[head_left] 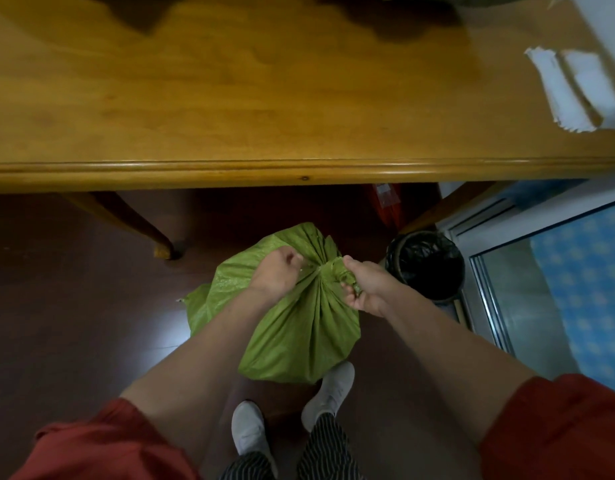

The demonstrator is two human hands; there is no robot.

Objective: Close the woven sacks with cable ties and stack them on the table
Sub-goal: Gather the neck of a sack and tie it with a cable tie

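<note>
A full green woven sack (292, 327) stands on the dark floor in front of my feet, its mouth gathered into a tight neck. My right hand (363, 287) grips the bunched top of the sack just right of the neck. My left hand (276, 275) is curled at the neck's left side, fingers pinched against the gathered fabric; a cable tie is too small to make out there. The wooden table (230, 98) stretches across the upper half of the view, beyond the sack.
A white folded sack or cloth (569, 88) lies at the table's right end. A black-lined bin (425, 263) stands right of the sack, beside a sliding glass door frame (486, 282). A table leg (133, 223) stands to the left. My white shoes (328, 389) are below the sack.
</note>
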